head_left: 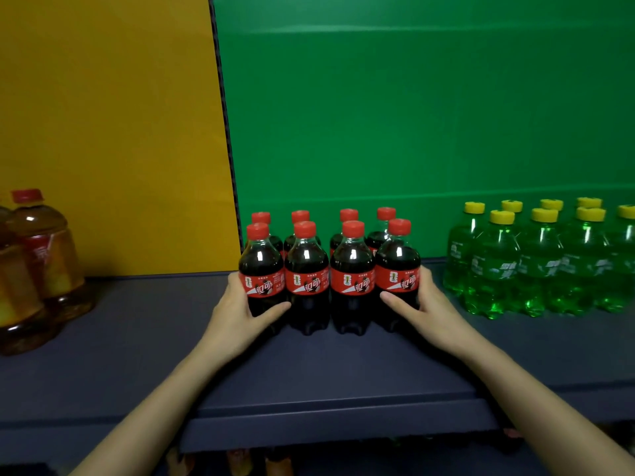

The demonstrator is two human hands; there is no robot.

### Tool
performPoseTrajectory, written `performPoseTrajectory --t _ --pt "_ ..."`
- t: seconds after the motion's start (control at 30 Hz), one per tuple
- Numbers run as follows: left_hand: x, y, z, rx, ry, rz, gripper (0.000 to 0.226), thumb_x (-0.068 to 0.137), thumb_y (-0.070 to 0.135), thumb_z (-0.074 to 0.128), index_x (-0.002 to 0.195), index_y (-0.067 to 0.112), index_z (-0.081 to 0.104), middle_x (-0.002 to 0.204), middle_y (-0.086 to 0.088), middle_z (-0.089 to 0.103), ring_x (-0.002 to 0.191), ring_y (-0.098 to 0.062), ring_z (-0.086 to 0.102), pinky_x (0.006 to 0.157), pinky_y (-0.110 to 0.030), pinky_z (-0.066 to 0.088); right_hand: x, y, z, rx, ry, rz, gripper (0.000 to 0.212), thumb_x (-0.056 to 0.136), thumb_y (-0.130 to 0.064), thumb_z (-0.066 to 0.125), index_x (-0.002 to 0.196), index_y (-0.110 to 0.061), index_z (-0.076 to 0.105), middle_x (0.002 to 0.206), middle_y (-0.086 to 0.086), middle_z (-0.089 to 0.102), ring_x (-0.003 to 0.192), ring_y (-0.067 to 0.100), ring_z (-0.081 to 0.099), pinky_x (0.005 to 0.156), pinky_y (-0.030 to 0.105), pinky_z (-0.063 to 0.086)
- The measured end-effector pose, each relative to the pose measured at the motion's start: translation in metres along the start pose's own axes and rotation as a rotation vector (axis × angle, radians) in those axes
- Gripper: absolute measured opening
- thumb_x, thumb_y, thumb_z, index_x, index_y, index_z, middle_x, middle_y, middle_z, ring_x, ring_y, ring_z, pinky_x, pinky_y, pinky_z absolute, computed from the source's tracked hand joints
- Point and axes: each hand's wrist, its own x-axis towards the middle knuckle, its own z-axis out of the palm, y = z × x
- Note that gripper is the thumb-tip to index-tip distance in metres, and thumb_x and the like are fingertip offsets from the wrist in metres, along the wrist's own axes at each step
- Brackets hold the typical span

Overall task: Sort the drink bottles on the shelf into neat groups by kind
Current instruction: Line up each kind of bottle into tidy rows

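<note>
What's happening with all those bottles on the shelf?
A person is tidying drinks on a dark shelf. Their left hand and right hand hold the two ends of the front row of the cola bottles, which stand in two rows of four with red caps. The green bottles with yellow caps are grouped to the right, and the big amber bottles stand to the left.

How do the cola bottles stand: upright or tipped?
Upright. All eight cola bottles stand on the shelf in two rows, red caps on top; the left hand and right hand hold the front row's end bottles.
</note>
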Motion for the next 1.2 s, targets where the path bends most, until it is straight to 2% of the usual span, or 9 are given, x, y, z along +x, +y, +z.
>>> performPoseTrajectory --t 0.13,0.23,0.3,0.4,0.67,0.8,0.9,1.03,1.2 --pt "0.01 -0.007 -0.016 -0.135 -0.062 -0.114 0.117 0.049 0.061 0.077 0.142 0.021 0.018 0.143 -0.002 0.035 0.128 -0.018 0.04 0.107 -0.041 0.037 0.007 0.002 -0.012 0.033 -0.017 0.073 0.11 0.055 -0.063 0.07 0.144 -0.023 0.019 0.146 -0.006 0.028 0.135 0.011 0.03 0.112 0.035 0.027" --pt "0.02 -0.004 -0.023 -0.317 -0.234 -0.171 0.138 0.036 0.061 0.083 0.146 0.027 0.007 0.144 0.003 0.036 0.125 -0.013 0.044 0.1 -0.031 0.042 0.014 0.005 -0.02 0.183 -0.121 0.149 0.131 0.042 -0.069 0.078 0.146 -0.034 0.007 0.153 -0.008 0.022 0.138 0.01 0.028 0.115 0.042 0.025" --pt "0.024 -0.001 -0.021 -0.37 -0.317 -0.135 0.136 0.03 0.064 0.083 0.143 0.031 0.015 0.131 0.012 0.046 0.111 -0.001 0.052 0.083 -0.015 0.047 0.018 0.006 -0.019 0.257 -0.179 0.144 0.12 0.052 -0.056 0.081 0.146 -0.032 0.01 0.146 -0.012 0.033 0.129 0.003 0.038 0.109 0.03 0.032" --pt "0.027 -0.004 -0.015 -0.421 -0.33 -0.108 0.125 0.033 0.061 0.084 0.139 0.029 0.026 0.124 0.012 0.054 0.104 0.0 0.059 0.073 -0.012 0.05 0.02 0.001 -0.013 0.287 -0.213 0.108 0.089 0.063 -0.036 0.072 0.136 -0.033 0.022 0.122 -0.022 0.045 0.104 -0.011 0.048 0.079 0.007 0.044" --pt "0.027 -0.006 -0.014 -0.463 -0.328 -0.086 0.114 0.034 0.062 0.084 0.133 0.032 0.034 0.121 0.012 0.057 0.1 0.003 0.061 0.073 -0.012 0.05 0.02 -0.003 -0.011 0.292 -0.18 0.09 0.078 0.067 -0.034 0.07 0.129 -0.037 0.024 0.116 -0.027 0.046 0.098 -0.015 0.05 0.072 0.001 0.044" --pt "0.016 0.0 -0.026 -0.262 -0.338 -0.098 0.106 0.033 0.076 0.073 0.125 0.043 0.032 0.12 0.024 0.052 0.103 0.012 0.052 0.088 -0.014 0.043 0.011 -0.003 -0.023 0.119 -0.199 0.161 0.081 0.066 -0.043 0.074 0.134 -0.031 0.032 0.129 -0.019 0.045 0.117 -0.003 0.048 0.095 0.014 0.038" --pt "-0.001 -0.002 -0.04 0.184 -0.212 -0.023 0.098 0.042 0.091 0.051 0.124 0.036 0.046 0.125 0.015 0.054 0.114 -0.003 0.051 0.096 -0.028 0.043 -0.01 0.0 -0.036 -0.137 -0.049 0.213 0.059 0.075 -0.04 0.07 0.126 -0.018 0.049 0.12 -0.006 0.056 0.115 0.014 0.053 0.098 0.028 0.039" --pt "-0.038 0.01 -0.058 0.558 -0.038 0.057 0.065 0.07 0.074 0.05 0.116 0.028 0.055 0.112 0.013 0.061 0.102 -0.008 0.058 0.082 -0.031 0.05 -0.044 -0.008 -0.037 -0.27 0.002 0.068 0.011 0.08 -0.03 0.068 0.08 -0.033 0.057 0.076 -0.01 0.066 0.076 0.005 0.062 0.075 0.031 0.049" --pt "-0.097 0.02 -0.085 0.728 0.136 0.179 0.047 0.078 0.064 0.035 0.094 0.03 0.062 0.082 0.017 0.062 0.075 -0.008 0.063 0.052 -0.025 0.047 -0.066 -0.035 -0.008 -0.221 -0.029 -0.104 0.008 0.077 -0.037 0.064 0.081 -0.04 0.057 0.088 -0.031 0.061 0.08 -0.004 0.06 0.067 0.022 0.047"
